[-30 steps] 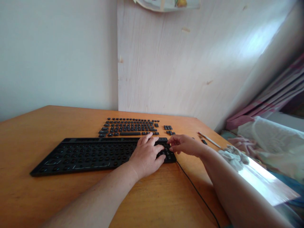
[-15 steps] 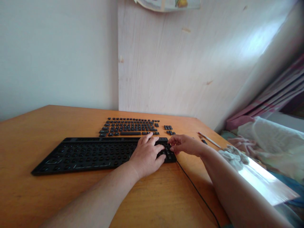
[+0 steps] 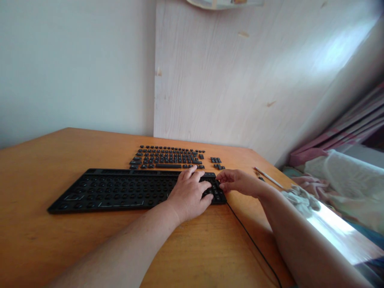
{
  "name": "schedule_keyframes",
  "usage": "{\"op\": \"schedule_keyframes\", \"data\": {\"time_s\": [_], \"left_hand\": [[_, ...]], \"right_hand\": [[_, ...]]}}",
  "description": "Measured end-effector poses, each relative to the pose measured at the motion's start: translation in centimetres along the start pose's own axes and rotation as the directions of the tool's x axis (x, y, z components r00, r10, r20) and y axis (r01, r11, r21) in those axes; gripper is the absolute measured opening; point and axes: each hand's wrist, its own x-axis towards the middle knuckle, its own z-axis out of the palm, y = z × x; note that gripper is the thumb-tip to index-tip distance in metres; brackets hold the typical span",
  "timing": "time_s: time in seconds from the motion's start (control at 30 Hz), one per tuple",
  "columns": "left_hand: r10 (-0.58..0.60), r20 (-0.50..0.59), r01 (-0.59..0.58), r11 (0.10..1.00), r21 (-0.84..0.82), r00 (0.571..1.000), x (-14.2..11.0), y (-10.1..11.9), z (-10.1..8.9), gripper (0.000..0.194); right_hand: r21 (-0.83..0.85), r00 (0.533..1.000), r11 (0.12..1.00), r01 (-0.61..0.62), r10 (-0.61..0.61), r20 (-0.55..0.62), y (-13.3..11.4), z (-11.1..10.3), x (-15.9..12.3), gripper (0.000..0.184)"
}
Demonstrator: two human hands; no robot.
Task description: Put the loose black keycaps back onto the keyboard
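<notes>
1. Shifted slightly from the earlier frames is the view itself, with the desk and keyboard now farther right in the picture; both hands remain at the keyboard's right end.
2. A person's left hand rests over the black keyboard, its fingers spread.
3. At the keyboard's upper right corner, the right hand bends its thumb and fingers toward one another; whether they pinch a key cannot be told.
4. Flat on the wooden desk, the keyboard shows rows of exposed key mounts, its cable trailing toward the person.
5. Just beyond it lie loose keycaps in rows, with a small cluster to their right.
6. A slender stick and a crumpled cloth lie at right.
</notes>
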Motion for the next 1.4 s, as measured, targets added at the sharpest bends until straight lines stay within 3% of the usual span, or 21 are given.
{"op": "schedule_keyframes", "data": {"time_s": [0.43, 1.4], "left_hand": [[0.011, -0.005, -0.011, 1.000, 0.024, 1.000, 0.10, 0.09, 0.06, 0.032], [0.000, 0.009, 0.000, 1.000, 0.012, 1.000, 0.10, 0.21, -0.20, 0.032]], "right_hand": [[-0.286, 0.992, 0.956, 0.057, -0.087, -0.096, -0.03, -0.13, 0.02, 0.030], [-0.361, 0.987, 0.930, 0.064, -0.113, -0.116, -0.93, 0.28, -0.12, 0.030]]}}
